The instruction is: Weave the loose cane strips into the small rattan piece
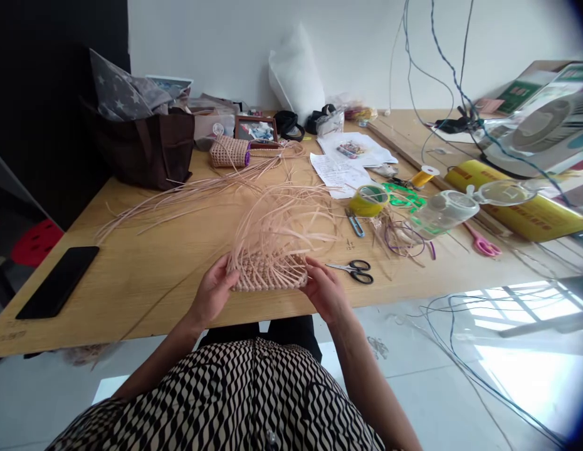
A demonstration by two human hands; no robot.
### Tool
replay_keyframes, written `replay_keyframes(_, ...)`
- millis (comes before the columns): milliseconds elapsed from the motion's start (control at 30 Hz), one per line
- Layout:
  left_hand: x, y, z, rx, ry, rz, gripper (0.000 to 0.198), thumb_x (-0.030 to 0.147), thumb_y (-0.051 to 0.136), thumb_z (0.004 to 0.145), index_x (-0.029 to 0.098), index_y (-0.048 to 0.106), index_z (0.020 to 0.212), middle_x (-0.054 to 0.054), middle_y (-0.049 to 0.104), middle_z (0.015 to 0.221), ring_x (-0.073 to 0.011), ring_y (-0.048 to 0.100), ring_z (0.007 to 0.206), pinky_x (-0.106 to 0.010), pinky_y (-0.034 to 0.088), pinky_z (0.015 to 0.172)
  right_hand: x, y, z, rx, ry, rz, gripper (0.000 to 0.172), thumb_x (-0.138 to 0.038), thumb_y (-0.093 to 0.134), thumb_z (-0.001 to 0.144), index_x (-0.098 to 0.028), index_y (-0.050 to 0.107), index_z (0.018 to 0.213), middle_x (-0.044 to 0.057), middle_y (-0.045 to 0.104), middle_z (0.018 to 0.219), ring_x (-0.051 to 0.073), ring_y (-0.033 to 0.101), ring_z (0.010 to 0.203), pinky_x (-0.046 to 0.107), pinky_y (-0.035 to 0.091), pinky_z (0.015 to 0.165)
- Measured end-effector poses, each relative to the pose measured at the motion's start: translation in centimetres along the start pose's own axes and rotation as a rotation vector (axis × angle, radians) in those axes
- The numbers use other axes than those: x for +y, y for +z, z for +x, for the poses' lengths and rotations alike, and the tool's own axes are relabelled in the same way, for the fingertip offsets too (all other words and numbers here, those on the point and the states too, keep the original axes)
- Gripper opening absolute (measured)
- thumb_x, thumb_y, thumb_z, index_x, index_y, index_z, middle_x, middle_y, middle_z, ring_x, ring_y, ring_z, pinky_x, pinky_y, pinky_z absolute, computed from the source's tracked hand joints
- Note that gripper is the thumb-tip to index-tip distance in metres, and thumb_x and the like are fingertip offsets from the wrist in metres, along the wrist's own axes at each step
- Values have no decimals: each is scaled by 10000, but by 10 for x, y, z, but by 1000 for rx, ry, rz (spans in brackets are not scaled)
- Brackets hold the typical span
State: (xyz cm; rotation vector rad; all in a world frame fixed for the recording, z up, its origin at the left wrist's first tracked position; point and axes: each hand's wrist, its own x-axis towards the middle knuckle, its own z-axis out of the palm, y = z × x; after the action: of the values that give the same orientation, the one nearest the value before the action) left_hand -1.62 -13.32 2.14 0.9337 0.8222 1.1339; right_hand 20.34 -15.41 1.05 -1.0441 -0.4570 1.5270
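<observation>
Through my distant feed, I saw the left hand (211,292) and the right hand (325,293) gripping opposite ends of a pale woven piece (270,277) — it sat near the front edge of the wooden table (141,269). Loose strands (254,235) curled up from its weave. Black-handled scissors (360,272) lay just beside the right hand; a black phone (59,282) lay well apart, toward the table's left end.

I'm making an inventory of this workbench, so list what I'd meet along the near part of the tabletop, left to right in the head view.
Black phone → left hand → woven piece → right hand → black-handled scissors → pink-handled scissors
</observation>
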Motion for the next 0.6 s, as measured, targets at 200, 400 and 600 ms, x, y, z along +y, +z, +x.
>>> replay_keyframes(200,19,-12,14,104,-267,-133,300,168,562,661,127,662,941,-86,694,946,-251,625,975,-350,514,814,0,12,-14,-54,-75,-121,327,-322,686,694,-196,626,990,59,677,982,179,632,865,301,519,728)
replay_keyframes(400,23,-25,26,-65,-562,-95,346,91,574,613,125,662,946,-83,705,864,-221,664,815,-318,534,712,-3,5,-19,-177,31,-152,375,-298,700,695,-227,630,1056,51,653,1084,186,621,931,335,521,778)
replay_keyframes(600,27,-13,25,7,-498,37,306,184,612,629,120,665,923,-76,706,816,-226,667,777,-305,539,662,-5,-8,9,-318,339,-110,237,-262,650,701,-142,673,904,79,705,925,178,658,795,325,543,722)
